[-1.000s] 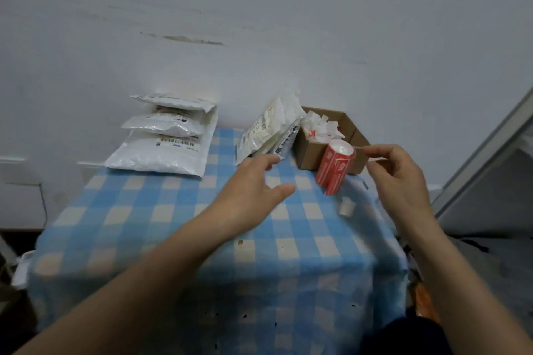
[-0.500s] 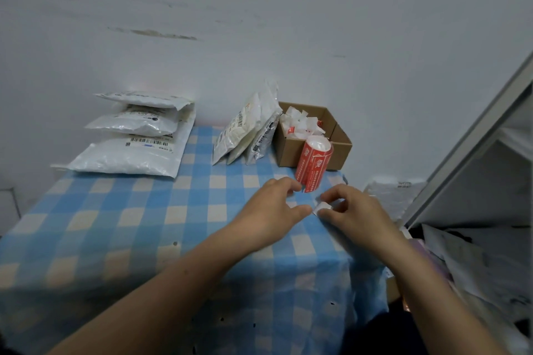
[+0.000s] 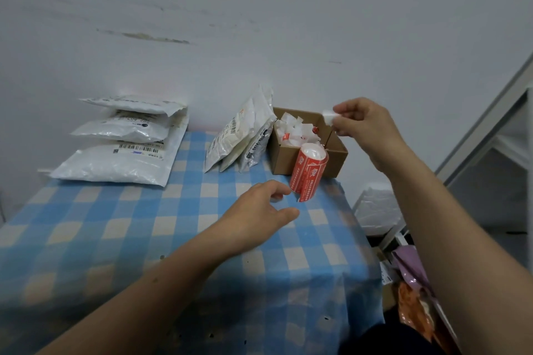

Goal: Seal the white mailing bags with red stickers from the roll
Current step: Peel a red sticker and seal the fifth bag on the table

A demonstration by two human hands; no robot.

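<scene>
My right hand pinches a white paper scrap above the cardboard box. My left hand hovers loose and empty beside the red sticker roll.

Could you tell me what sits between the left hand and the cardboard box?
In the head view, the red sticker roll stands between the left hand and the cardboard box.
</scene>
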